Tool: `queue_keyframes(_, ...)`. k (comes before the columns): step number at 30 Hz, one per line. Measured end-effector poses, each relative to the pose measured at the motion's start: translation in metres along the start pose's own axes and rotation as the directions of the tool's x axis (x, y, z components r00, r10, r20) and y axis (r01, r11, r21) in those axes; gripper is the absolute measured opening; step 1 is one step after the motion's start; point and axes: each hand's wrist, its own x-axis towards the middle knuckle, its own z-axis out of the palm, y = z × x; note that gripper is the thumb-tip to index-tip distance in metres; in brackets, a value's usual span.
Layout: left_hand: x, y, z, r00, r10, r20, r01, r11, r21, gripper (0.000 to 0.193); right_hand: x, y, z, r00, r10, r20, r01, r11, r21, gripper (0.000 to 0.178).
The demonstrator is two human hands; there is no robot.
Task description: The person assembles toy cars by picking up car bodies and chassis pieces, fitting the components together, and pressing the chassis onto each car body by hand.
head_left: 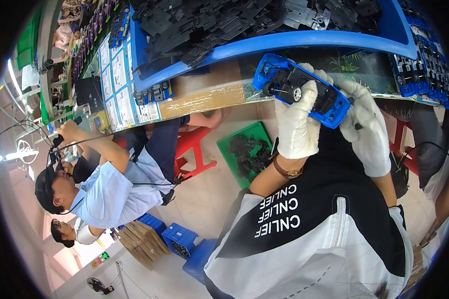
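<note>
A blue toy car (287, 74) is upside down over the table's near edge, its black underside and wheels facing up. My left hand (297, 127), in a white glove, grips it near the middle, with the thumb across the underside by a wheel. My right hand (371, 127), also gloved in white, closes around the car's right end, its fingers partly hidden behind the body. Just beyond the car stands a large blue bin (284, 39) heaped with black plastic chassis parts (219, 25).
Rows of blue toy cars (426, 72) line the table at right; others (159, 92) lie left of the bin. Brown cardboard (204, 97) covers the table edge. A green crate (227, 144) of black parts and a red stool (197, 149) stand below. A co-worker (110, 197) sits at left.
</note>
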Motion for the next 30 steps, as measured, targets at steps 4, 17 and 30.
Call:
queue_keyframes(4, 0.002, -0.005, -0.002, 0.998, 0.048, -0.039, -0.046, 0.997, 0.059, 0.032, -0.009, -0.012, -0.011, 0.993, 0.034, 0.117, -0.027, 0.998, -0.064, 0.041)
queue_keyframes(17, -0.005, -0.021, -0.001, 1.0, 0.011, 0.025, -0.017, 0.973, 0.232, 0.048, 0.003, -0.028, 0.013, 0.691, -0.534, 0.487, 0.638, 0.134, -0.758, 0.028)
queue_keyframes(30, -0.005, -0.024, 0.005, 0.997, -0.073, 0.005, 0.066, 0.928, 0.365, 0.041, 0.014, -0.05, 0.019, 0.604, -0.559, 0.567, 0.565, -0.201, -0.8, 0.02)
